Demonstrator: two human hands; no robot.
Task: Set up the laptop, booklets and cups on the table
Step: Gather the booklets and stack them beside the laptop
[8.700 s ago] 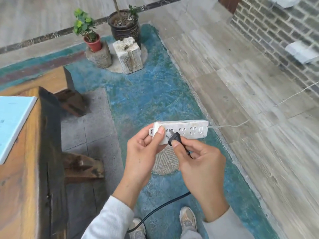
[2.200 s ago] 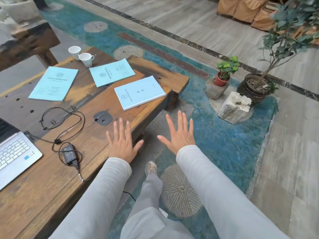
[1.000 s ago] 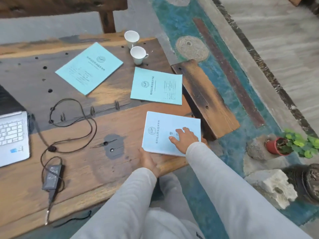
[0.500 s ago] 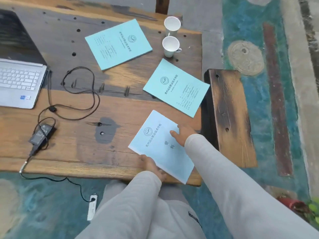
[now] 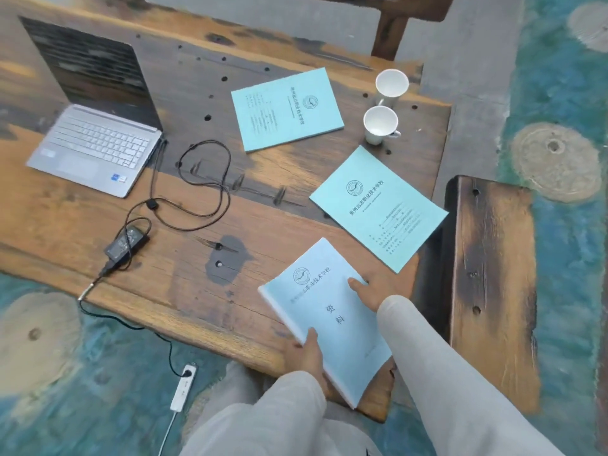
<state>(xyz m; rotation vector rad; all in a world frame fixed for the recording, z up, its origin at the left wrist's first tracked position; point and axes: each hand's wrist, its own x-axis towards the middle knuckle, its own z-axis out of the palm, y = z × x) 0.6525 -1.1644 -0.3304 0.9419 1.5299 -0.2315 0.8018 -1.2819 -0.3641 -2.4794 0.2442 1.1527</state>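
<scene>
At the table's (image 5: pixel 263 222) near right corner, left hand (image 5: pixel 307 357) pinches the booklet (image 5: pixel 329 307) (thumb on top); right hand (image 5: pixel 378 291) grips its edge.

Rustic lounge or tea-room corner, laid out as a small meeting spot.

The counter (image 5: pixel 184 291) is built of weathered old timber planks pocked with round holes. A scorched dark wooden bench (image 5: pixel 490 274) stands beside it on a teal painted floor (image 5: pixel 566 77) set with round carved stone discs (image 5: pixel 556 162), which looks decorative rather than office-like. The meeting look comes from an open silver laptop (image 5: pixel 95 149), its black power brick (image 5: pixel 126 243) cabled down to a white power strip (image 5: pixel 183 388) on the floor, two white ceramic cups (image 5: pixel 380 123), and a pale blue paper booklet (image 5: pixel 329 317) printed with a round crest and Chinese characters, with two similar booklets (image 5: pixel 286 110) farther back.
</scene>
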